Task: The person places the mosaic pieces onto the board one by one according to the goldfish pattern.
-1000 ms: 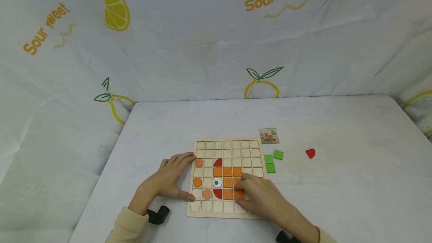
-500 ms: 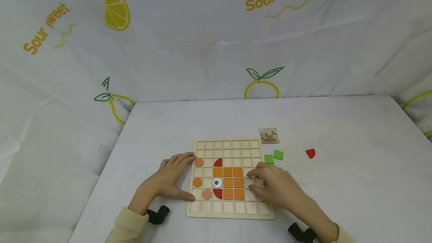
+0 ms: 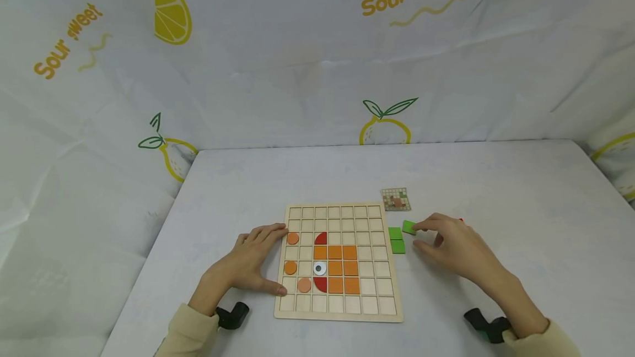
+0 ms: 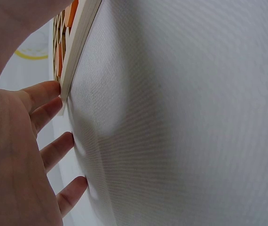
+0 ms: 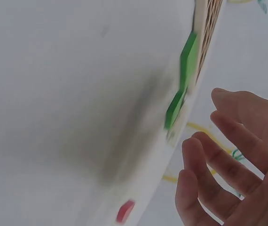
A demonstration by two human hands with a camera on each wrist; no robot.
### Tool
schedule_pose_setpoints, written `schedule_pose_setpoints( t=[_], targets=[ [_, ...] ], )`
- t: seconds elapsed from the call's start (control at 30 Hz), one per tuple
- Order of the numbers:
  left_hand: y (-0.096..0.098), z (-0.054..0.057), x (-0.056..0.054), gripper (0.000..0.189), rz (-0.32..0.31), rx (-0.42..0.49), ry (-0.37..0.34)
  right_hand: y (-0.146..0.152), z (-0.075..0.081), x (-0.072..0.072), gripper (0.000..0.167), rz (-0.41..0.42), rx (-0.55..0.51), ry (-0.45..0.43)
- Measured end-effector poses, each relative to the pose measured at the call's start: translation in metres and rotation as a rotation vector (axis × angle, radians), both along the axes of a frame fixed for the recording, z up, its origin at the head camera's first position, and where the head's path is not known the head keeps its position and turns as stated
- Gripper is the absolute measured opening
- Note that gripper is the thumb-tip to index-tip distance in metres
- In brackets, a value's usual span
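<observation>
My left hand [image 3: 252, 264] rests with spread fingers against the left edge of the wooden grid board [image 3: 344, 304]; in the left wrist view its fingertips sit by the board's side and on the tablecloth. The right hand [image 3: 457, 244] hovers right of the board, fingers loosely bent and holding nothing. Its index fingertip overlaps a loose green square tile [image 3: 408, 227] in the head view, while the right wrist view has the fingers apart from the green tiles [image 5: 174, 110]. On the board lie orange square tiles [image 3: 335, 268], red quarter-round tiles [image 3: 321, 285], an eye disc [image 3: 319, 268] and orange discs [image 3: 290, 268].
Two green square tiles [image 3: 397, 246] lie along the board's right edge. A small picture card [image 3: 396, 199] lies beyond its top right corner. A red quarter-round tile [image 5: 125, 211] lies farther right, mostly hidden behind the right hand in the head view.
My right hand has let go of the orange square at the board's lower middle, leaving it in its cell, and moved right and away to the loose green tile. The left hand stays put.
</observation>
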State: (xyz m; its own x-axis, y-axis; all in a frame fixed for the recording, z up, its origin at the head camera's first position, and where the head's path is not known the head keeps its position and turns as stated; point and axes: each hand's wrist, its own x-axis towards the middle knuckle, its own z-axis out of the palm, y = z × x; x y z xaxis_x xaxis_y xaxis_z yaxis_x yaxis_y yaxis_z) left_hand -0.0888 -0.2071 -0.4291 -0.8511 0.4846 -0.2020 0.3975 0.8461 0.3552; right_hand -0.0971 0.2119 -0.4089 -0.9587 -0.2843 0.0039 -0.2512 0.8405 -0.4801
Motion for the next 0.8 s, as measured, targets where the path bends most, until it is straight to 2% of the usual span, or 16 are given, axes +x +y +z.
schedule_pose_setpoints(
  t=[0.17, 0.33, 0.5, 0.8],
  targets=[
    [0.000, -0.001, 0.000, 0.117, 0.001, 0.000, 0.000, 0.025, -0.002, -0.010, 0.033, -0.016, 0.023, 0.007],
    [0.000, -0.001, -0.001, 0.117, 0.010, -0.006, -0.017, 0.045, -0.008, -0.015, 0.037, -0.006, 0.011, -0.021],
    [0.000, 0.000, 0.000, 0.117, 0.006, -0.001, -0.018, 0.059, -0.013, -0.017, 0.039, 0.006, 0.034, -0.052],
    [0.000, 0.001, 0.000, 0.117, 0.009, -0.008, -0.021, 0.073, -0.016, -0.017, 0.036, -0.006, 0.064, -0.051]
  ],
)
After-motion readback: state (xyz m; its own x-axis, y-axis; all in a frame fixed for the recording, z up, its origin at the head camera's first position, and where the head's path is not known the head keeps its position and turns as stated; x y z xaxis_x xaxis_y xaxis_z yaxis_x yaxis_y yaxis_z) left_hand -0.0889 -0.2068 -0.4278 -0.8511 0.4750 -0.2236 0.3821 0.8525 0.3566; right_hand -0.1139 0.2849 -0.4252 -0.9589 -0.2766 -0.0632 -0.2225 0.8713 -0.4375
